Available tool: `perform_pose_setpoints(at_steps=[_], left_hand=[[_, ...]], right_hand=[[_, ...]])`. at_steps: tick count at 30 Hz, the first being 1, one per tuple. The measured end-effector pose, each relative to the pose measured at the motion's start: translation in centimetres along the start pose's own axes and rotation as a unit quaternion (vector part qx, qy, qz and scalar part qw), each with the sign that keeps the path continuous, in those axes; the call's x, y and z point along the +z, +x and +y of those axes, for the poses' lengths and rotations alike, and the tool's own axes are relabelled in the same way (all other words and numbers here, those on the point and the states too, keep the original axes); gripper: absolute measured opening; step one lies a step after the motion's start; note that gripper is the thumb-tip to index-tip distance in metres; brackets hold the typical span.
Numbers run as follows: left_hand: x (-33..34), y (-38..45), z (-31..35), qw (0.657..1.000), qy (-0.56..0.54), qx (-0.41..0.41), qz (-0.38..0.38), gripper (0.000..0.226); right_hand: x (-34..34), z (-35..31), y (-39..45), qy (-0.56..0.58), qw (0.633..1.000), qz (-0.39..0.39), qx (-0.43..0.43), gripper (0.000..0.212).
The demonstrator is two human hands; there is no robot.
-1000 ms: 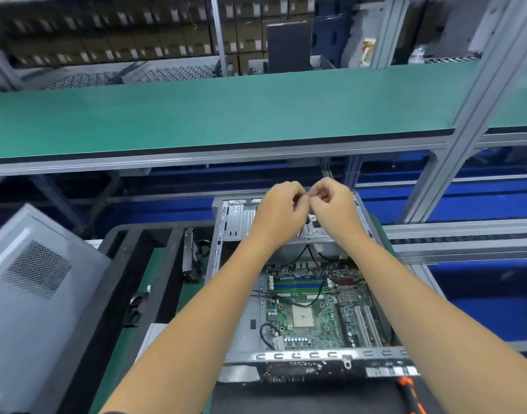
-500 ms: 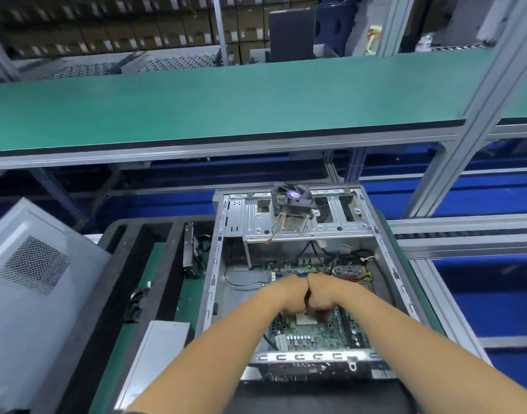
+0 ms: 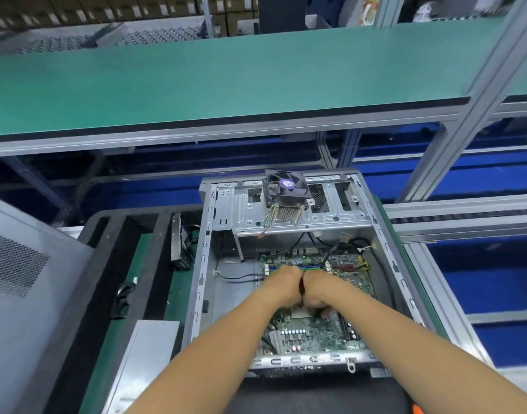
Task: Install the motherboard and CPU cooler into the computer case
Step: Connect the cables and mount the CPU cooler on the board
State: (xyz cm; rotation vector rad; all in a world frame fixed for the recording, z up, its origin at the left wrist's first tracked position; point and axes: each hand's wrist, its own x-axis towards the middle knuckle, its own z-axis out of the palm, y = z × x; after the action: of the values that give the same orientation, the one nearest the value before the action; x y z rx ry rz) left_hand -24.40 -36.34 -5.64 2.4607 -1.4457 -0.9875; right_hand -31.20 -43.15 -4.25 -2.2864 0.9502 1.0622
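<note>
Both hands centre frame | left hand and right hand pressing together over motherboard | fingers curling under, grip unclear | CPU cooler sitting atop case

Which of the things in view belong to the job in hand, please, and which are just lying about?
Part of the job:
- computer case
- motherboard inside it
- cooler, resting on the case's metal bracket
- left hand and right hand, knuckles together over the board

Lying about:
- grey side panel, far left
- black tray
- green shelf above
</note>
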Motion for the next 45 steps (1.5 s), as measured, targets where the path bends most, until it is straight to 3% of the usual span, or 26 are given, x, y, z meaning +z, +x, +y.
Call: perform_pose_setpoints(at_steps=[6,8,12,15,17,26,31,36,41,45], left_hand=[[0.2,-0.2,0.2,1.000,0.020,-0.004,-0.007,0.012],[0.2,-0.2,0.2,1.000,0.020,-0.003,-0.005,0.013],[0.1,-0.1,-0.3,1.000,0.012,-0.003,0.003,0.017],[0.1,0.0,-0.5,1.000,0.004,-0.008,-0.003,0.022],[0.0,-0.1,-0.6,1.000,0.000,-0.009,-0.006,0.021],[-0.5,-0.1,-1.7,1.000,-0.015,-0.010,0.019,0.013],[-0.3,-0.3,-1.3,1.000,0.011,0.007,0.012,0.023],[-2.8,-0.6,-0.2,0.995,-0.014,0.014,0.098,0.004],[-3.2,-2.0,0.5,0.996,0.060,0.042,0.056,0.018],[-0.6,-2.4,1.2,0.996,0.068,0.054,0.017,0.011]], right_hand=[[-0.5,0.0,-0.4,0.029,0.998,-0.057,0.005,0.009],[-0.6,0.0,-0.6,0.048,0.997,-0.053,0.004,0.017],[-0.7,0.2,-0.7,0.103,0.994,0.028,0.006,0.023],[-1.2,0.3,-0.6,0.045,0.991,0.123,-0.011,0.020],[-1.5,0.3,-0.7,0.009,0.990,0.140,-0.028,0.023],[-1.8,1.7,-0.8,0.019,0.983,0.135,-0.124,0.008],[-1.7,1.7,-0.7,-0.008,0.977,0.153,-0.146,0.005],[-1.3,2.0,-0.6,-0.014,0.975,0.157,-0.159,0.004],[-1.3,2.3,-0.8,-0.011,0.973,0.144,-0.178,0.008],[-1.0,2.2,-0.9,-0.030,0.980,0.109,-0.161,0.017]])
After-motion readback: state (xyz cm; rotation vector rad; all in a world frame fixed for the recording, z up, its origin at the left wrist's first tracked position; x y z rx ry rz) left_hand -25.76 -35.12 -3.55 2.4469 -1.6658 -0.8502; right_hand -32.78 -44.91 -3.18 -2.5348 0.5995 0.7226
